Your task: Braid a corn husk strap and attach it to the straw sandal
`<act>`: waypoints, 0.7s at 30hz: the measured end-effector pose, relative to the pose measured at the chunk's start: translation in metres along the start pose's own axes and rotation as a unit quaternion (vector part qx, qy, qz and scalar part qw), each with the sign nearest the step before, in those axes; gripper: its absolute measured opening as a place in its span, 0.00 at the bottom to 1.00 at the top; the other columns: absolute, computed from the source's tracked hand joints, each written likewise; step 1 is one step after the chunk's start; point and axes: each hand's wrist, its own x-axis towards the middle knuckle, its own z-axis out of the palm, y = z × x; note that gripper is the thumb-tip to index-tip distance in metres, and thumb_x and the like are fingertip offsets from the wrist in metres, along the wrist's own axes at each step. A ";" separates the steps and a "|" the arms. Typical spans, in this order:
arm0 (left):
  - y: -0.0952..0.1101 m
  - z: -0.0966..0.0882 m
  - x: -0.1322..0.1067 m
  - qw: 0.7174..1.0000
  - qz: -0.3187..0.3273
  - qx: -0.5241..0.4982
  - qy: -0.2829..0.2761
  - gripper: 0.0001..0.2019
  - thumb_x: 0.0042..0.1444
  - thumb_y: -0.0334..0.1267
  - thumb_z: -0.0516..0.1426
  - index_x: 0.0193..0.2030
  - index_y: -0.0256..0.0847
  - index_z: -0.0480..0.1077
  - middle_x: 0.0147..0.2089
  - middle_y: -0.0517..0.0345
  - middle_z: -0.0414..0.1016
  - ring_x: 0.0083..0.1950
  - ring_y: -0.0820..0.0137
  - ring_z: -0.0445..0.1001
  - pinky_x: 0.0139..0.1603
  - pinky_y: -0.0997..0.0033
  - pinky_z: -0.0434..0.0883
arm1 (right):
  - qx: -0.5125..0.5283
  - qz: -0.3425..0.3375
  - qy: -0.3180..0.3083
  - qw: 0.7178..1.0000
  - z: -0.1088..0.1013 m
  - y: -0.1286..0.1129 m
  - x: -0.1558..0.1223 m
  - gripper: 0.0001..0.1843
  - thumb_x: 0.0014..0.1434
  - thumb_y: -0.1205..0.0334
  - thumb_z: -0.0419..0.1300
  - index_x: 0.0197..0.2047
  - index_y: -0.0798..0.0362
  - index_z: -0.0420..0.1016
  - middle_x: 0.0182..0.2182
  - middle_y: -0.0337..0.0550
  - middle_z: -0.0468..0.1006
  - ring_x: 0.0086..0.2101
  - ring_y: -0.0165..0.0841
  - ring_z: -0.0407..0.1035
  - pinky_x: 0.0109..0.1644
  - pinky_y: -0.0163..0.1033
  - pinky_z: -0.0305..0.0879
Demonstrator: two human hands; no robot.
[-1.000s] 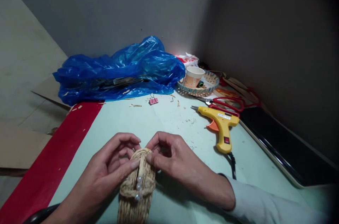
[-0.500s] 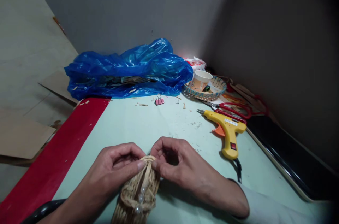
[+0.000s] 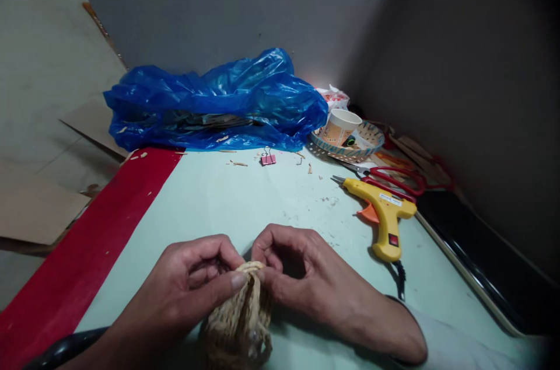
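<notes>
A small woven straw piece [image 3: 238, 323], tan and braided, stands on the pale green table [image 3: 245, 201] at the bottom centre. My left hand [image 3: 188, 288] curls round its left side, the thumb pressed on its top edge. My right hand [image 3: 301, 282] pinches the same top edge from the right. The lower part of the piece is blurred, and the pearl beads on it hardly show.
A yellow glue gun [image 3: 385, 215] lies to the right with red-handled scissors [image 3: 394, 180] behind it. A woven tray [image 3: 365, 145] holds a paper cup [image 3: 339, 125]. A crumpled blue plastic bag [image 3: 214, 104] fills the back. A pink binder clip [image 3: 268, 158] lies before it. A red strip [image 3: 91, 236] runs along the left.
Both hands have drawn closer over the top of the woven piece and tipped it, so the pearl beads on its front no longer show clearly. The view has shifted slightly left.
</notes>
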 end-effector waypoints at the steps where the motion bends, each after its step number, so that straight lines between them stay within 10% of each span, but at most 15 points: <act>1: 0.000 0.000 0.000 1.000 0.002 0.000 0.000 0.12 0.49 0.45 0.65 0.26 0.39 0.73 0.22 0.66 0.65 0.25 0.75 0.61 0.27 0.77 0.58 | -0.003 -0.003 -0.005 1.000 0.000 0.000 0.000 0.03 0.56 0.67 0.59 0.32 0.51 0.68 0.25 0.31 0.63 0.27 0.26 0.56 0.30 0.33 0.52; 21: -0.004 -0.003 0.005 1.000 0.011 0.001 -0.029 0.12 0.53 0.47 0.62 0.31 0.40 0.71 0.27 0.65 0.67 0.30 0.73 0.65 0.31 0.76 0.61 | 0.143 0.000 -0.033 0.989 -0.003 0.003 0.005 0.08 0.57 0.62 0.63 0.34 0.54 0.67 0.26 0.33 0.64 0.27 0.26 0.54 0.30 0.34 0.50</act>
